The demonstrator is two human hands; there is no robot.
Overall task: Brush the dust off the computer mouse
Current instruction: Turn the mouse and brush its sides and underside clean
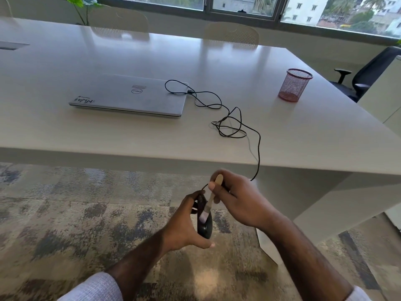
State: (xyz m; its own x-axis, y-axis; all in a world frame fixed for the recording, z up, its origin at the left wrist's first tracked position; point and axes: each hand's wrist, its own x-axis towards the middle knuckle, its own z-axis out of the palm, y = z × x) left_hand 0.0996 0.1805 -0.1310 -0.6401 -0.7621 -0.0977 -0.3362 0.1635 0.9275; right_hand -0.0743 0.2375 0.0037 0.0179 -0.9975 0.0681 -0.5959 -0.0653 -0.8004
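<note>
Left hand: my left hand (184, 224) grips the computer mouse (205, 227), fingers curled over its far end, thumb stretched out under the near end.
Right hand: my right hand (236, 198) pinches the wooden handle of a small paintbrush (211, 197), fingers bent round it, thumb on the near side.
Brush: tilted, handle up and away, pale bristles down and touching the mouse's top.
Mouse: black, rounded, held on edge in the air below the table edge, over the carpet (65, 203); any dust on it is too fine to make out.
Cable: the black cable (258, 148) runs from the mouse up over the table edge, loops and tangles on the white table (108, 137), and ends with its plug lying on the laptop lid.
Laptop: silver laptop (130, 96) closed, well back on the table.
Pen holder: red mesh pen holder (295, 84) upright at the right, well apart from the laptop.
Beyond: chairs and windows behind the table.
</note>
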